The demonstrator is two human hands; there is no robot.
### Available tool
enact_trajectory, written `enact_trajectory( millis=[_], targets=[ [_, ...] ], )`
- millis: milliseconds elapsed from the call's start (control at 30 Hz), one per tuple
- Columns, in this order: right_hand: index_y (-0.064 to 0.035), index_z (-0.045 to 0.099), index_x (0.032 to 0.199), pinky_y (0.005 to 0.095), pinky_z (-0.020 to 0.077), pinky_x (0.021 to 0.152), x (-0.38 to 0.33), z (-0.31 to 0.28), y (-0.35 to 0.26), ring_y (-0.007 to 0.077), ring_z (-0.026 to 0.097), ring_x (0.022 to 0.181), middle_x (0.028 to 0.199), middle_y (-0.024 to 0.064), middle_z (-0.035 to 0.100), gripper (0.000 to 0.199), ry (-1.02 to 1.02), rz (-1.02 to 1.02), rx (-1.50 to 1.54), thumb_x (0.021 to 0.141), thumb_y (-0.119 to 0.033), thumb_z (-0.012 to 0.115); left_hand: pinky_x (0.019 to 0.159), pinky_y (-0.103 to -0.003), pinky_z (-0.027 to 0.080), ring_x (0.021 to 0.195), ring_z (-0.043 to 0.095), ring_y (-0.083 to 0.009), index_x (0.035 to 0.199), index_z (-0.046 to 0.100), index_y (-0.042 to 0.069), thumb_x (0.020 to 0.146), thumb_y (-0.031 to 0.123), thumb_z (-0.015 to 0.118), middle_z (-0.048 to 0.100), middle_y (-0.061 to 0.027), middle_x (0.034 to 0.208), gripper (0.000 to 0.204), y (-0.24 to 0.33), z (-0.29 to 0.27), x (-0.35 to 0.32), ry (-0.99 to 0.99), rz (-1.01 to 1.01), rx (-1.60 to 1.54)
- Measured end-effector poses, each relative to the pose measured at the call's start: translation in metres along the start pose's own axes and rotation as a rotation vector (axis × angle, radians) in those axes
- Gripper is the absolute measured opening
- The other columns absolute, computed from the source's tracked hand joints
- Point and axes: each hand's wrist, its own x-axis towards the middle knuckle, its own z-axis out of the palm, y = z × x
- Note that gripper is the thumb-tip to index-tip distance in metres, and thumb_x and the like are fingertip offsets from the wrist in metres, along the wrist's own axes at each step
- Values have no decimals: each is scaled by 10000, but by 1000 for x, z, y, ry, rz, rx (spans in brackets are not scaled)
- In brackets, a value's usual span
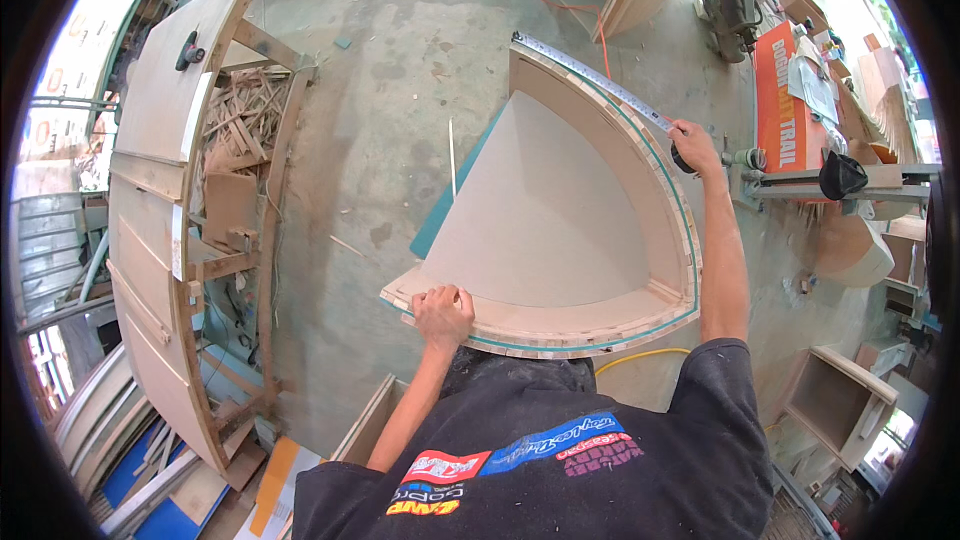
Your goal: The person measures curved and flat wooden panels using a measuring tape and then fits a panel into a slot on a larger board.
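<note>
Dark shirt (540, 445); right grip (695, 148) closed round tape measure (600, 83).

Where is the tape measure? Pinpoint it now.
Right of centre in the head view, the tape measure is in the right hand, its blade extended beside the curved wooden frame.

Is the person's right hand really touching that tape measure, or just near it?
Touching. The head view shows the right hand closed on the near end of the tape measure, with no gap between them.
</note>
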Motion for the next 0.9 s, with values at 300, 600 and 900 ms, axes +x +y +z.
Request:
enact_trajectory(
  millis=[300,600,900],
  targets=[
    [-132,712,1035,422,502,743,19,-6,28,287,675,792,825,156,686,296,-10,-20,-42,892,-354,578,811,-418,429,718,657,-264,688,667,79,849,192,632,702,-94,735,200,2,0,4,4,17,-3],
    [-117,703,1014,431,492,734,22,-4,23,310,656,788,818,156,675,265,-10,-12,-27,897,-326,588,817,-415,422,725,651,-255,710,667,82,858,209,633,704,-91,746,198,-2,3,4,-19,14,16],
    [-96,667,954,446,490,757,25,-6,28,339,647,823,860,158,674,248,-16,-73,-49,911,-329,593,823,-413,416,721,648,-249,709,662,87,854,213,636,698,-83,739,194,-3,6,4,-8,18,3]
  ],
)
